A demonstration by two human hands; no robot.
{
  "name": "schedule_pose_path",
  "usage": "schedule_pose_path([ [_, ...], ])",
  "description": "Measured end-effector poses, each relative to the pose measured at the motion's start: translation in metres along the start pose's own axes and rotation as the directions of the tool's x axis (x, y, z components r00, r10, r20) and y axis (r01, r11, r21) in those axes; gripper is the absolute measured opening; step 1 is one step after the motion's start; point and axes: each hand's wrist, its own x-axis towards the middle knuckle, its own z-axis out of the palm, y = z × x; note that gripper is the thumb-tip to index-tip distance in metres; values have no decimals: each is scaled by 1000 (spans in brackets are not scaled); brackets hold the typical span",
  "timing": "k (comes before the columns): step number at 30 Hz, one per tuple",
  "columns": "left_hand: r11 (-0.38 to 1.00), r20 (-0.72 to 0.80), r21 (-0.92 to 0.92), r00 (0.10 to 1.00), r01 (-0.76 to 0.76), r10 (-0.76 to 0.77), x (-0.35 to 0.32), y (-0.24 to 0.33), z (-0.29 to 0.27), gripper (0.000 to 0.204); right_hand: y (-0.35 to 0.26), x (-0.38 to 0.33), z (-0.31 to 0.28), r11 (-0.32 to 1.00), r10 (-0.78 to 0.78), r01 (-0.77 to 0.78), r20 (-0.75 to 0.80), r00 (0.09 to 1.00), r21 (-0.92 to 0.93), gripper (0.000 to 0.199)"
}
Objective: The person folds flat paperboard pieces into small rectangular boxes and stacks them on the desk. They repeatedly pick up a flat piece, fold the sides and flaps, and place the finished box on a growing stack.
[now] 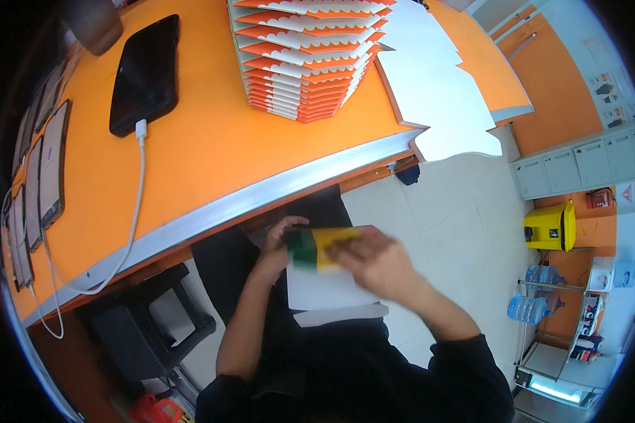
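Over my lap, my left hand has its fingers closed round the left end of a small green-and-yellow piece, perhaps folded card. My right hand is bent over the yellow end, its fingertips touching it; motion blurs both the fingers and the piece. Below my hands a white sheet lies on my lap, with a narrower pale strip at its near edge. On the orange table ahead rises a stack of nested orange-and-white folded card pieces with scalloped edges.
Flat white die-cut sheets overhang the table's right edge. A black phone with a white cable lies left, beside several more phones. A black stool stands under the table at lower left. A yellow bin is far right.
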Motion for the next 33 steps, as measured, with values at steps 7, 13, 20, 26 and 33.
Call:
schedule_pose_path([
  [7, 982, 33, -142, 992, 127, -124, -10, -11, -12, 38, -35, -37, 80, 998, 48, -41, -192, 980, 38, 38],
  [13, 845, 88, -519, 991, 129, -97, -27, 0, -11, 46, -30, -41, 84, 995, 63, -45, -224, 972, 84, 43],
  [20, 932, -187, -352, 982, -85, 20, -38, 5, 1, 55, -30, -34, 67, 994, 82, -63, -225, 971, 92, 34],
  [26, 408, 118, 819, 815, -403, 568, -54, 48, 8, 49, 14, -15, 11, 950, 167, -97, -222, 961, 296, 21],
  [33, 811, -93, 421, 870, -406, 484, 24, 37, 5, 38, 71, 54, 2, 971, 191, -116, -382, 904, 211, 14],
])
